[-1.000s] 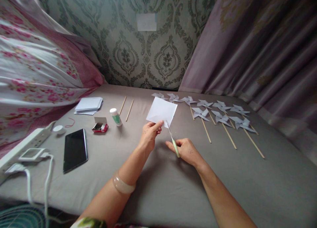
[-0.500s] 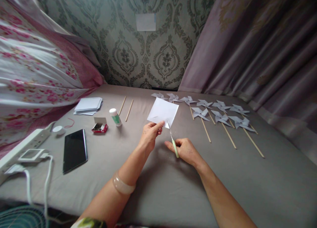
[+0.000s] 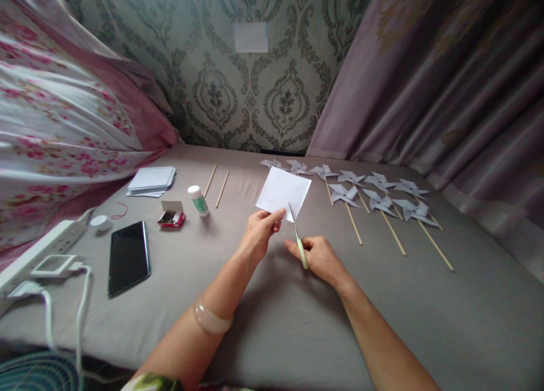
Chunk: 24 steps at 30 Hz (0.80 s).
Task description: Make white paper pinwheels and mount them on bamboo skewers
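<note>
A square of white paper [image 3: 284, 188] is pinched at its near edge by my left hand [image 3: 260, 230], thumb on top. My right hand [image 3: 319, 257] grips a pair of scissors [image 3: 301, 250] with pale green handles. The blades reach into the paper from its near right corner, just right of my left thumb. Beyond and to the right lie several white paper pinwheels [image 3: 344, 194] on wooden sticks, some partly behind others.
On the left are a stack of white paper [image 3: 151, 180], a small open red box [image 3: 171, 217] of dark bits, a glue stick [image 3: 198, 201], two wooden sticks [image 3: 222, 189], a round white cap [image 3: 101, 224], a black phone [image 3: 129, 258] and a power strip [image 3: 59, 241] with cables.
The paper has shifted slightly right, and my left hand has moved a little with it. The scissor blades still sit in the paper near the same corner.
</note>
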Motion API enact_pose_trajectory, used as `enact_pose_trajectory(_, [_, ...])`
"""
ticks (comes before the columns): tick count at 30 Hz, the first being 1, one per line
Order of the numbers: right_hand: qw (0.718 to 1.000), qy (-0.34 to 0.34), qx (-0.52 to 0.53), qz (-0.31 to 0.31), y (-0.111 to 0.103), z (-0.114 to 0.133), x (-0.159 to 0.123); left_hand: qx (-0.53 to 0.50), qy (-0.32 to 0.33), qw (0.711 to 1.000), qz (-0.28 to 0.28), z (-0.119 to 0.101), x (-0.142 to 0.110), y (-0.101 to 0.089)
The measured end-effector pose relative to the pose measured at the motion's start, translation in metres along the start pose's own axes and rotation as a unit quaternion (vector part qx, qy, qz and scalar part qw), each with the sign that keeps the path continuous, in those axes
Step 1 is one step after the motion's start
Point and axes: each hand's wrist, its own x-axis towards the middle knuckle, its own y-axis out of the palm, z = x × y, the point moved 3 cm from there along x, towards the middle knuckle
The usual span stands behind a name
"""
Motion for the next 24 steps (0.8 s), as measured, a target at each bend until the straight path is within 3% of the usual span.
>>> enact_pose_trajectory(13, [0.999,-0.011,-0.034,-0.041,0.002,0.002,0.0,0.003,0.002,1.0,-0.01,0.005,0.006,-0.005])
enact_pose_trajectory(24, [0.998,0.024,-0.056,-0.034,0.003,-0.001,0.002,0.011,-0.006,1.0,-0.015,0.014,0.012,-0.008])
